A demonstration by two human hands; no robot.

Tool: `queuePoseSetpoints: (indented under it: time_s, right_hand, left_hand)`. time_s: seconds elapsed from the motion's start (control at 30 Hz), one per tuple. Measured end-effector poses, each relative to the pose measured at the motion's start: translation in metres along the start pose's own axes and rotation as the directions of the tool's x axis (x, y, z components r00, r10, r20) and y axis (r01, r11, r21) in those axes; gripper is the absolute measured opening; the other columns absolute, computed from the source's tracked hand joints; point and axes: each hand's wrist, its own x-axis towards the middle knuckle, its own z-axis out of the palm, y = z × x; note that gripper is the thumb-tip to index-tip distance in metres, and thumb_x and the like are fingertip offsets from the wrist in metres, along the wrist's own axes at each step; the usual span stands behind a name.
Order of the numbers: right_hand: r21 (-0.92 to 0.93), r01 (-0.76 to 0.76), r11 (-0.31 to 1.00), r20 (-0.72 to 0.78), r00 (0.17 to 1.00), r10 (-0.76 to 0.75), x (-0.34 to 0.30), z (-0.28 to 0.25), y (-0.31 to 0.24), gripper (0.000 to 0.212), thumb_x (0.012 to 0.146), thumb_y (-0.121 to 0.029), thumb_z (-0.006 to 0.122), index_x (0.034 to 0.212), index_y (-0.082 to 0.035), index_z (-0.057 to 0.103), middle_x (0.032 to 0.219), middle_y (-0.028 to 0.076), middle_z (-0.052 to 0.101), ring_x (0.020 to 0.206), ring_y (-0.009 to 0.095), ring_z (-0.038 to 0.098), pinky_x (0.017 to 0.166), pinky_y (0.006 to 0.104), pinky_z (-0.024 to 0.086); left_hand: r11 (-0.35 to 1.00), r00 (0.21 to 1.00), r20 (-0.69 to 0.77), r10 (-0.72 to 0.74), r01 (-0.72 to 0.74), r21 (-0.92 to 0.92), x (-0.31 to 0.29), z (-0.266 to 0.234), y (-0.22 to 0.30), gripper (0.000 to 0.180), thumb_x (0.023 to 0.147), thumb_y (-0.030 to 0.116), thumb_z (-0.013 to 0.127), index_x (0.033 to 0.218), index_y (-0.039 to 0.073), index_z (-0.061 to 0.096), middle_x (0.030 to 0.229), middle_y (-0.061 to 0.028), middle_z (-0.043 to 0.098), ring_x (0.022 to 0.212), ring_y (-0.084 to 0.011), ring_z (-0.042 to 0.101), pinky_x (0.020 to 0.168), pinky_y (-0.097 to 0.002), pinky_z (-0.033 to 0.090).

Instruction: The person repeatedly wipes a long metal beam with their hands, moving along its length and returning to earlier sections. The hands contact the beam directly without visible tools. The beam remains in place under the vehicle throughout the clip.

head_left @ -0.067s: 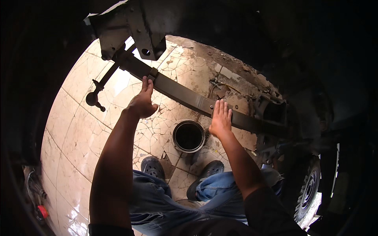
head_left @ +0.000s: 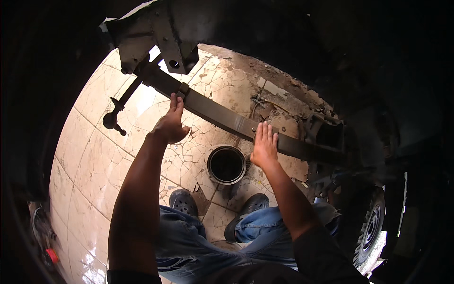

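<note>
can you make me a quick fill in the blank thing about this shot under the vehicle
1. Both hands, the left hand and the right hand, rest on the long dark ____ spring.
2. On the floor between the two hands stands a round ____ can with an open top.
3. The cracked floor is covered in pale ____.
4. At the lower right a vehicle ____ with a tyre shows.

Missing words: leaf; metal; tiles; wheel

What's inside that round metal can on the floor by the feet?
The round can looks only dark inside; shadow hides its bottom, so any contents cannot be seen. It stands on the cracked tile floor, below the long leaf spring that the left hand and right hand touch.
</note>
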Motion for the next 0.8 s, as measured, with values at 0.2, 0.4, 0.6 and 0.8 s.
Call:
queuePoseSetpoints:
  time_s: [0.2, 0.4, 0.6, 0.8]
  right_hand:
    - [-0.066, 0.018, 0.998, -0.114, 0.993, -0.026, -0.013, 0.014, -0.006, 0.101, 0.073, -0.015, 0.069, 0.153, 0.003, 0.009, 0.160, 0.023, 0.012, 0.149, 0.037, 0.014, 0.120, 0.0501, 0.014]
    - [0.027, -0.037, 0.999, 0.062, 0.997, 0.035, 0.025, -0.021, 0.002, 0.095, 0.077, -0.014, 0.068, 0.153, 0.000, 0.013, 0.160, 0.020, 0.015, 0.149, 0.034, 0.014, 0.120, 0.0491, 0.014]
    - [-0.063, 0.064, 0.996, -0.105, 0.992, -0.071, -0.016, 0.015, 0.010, 0.107, 0.072, -0.019, 0.072, 0.153, 0.002, 0.006, 0.160, 0.022, 0.009, 0.149, 0.037, 0.010, 0.120, 0.0505, 0.013]
    - [-0.017, -0.066, 0.998, 0.089, 0.994, 0.068, 0.014, -0.021, 0.003, 0.093, 0.079, -0.015, 0.064, 0.153, 0.002, 0.010, 0.160, 0.021, 0.011, 0.149, 0.036, 0.012, 0.120, 0.0498, 0.012]
  left_hand:
    - [1.000, 1.000, -0.008, 0.011, -0.011, -0.007, 0.005, -0.001, -0.002, 0.104, 0.080, 0.022, 0.069, 0.151, -0.007, -0.002, 0.157, -0.0298, -0.015, 0.143, -0.0398, 0.027, 0.111, -0.0383, 0.037]
    - [0.998, 0.997, -0.051, 0.058, -0.058, -0.004, 0.005, -0.001, -0.004, 0.105, 0.080, 0.022, 0.071, 0.150, -0.009, 0.000, 0.155, -0.0345, -0.013, 0.145, -0.0406, 0.020, 0.113, -0.0381, 0.035]
    - [1.000, 0.999, 0.029, -0.014, 0.015, -0.025, 0.004, -0.007, 0.003, 0.104, 0.081, 0.022, 0.069, 0.150, -0.006, -0.004, 0.157, -0.0290, -0.014, 0.145, -0.0389, 0.021, 0.113, -0.0377, 0.034]
    - [1.000, 1.000, -0.005, -0.001, 0.001, -0.009, 0.006, -0.002, 0.001, 0.105, 0.080, 0.021, 0.069, 0.151, -0.004, -0.004, 0.157, -0.0280, -0.014, 0.144, -0.0382, 0.024, 0.112, -0.0379, 0.036]
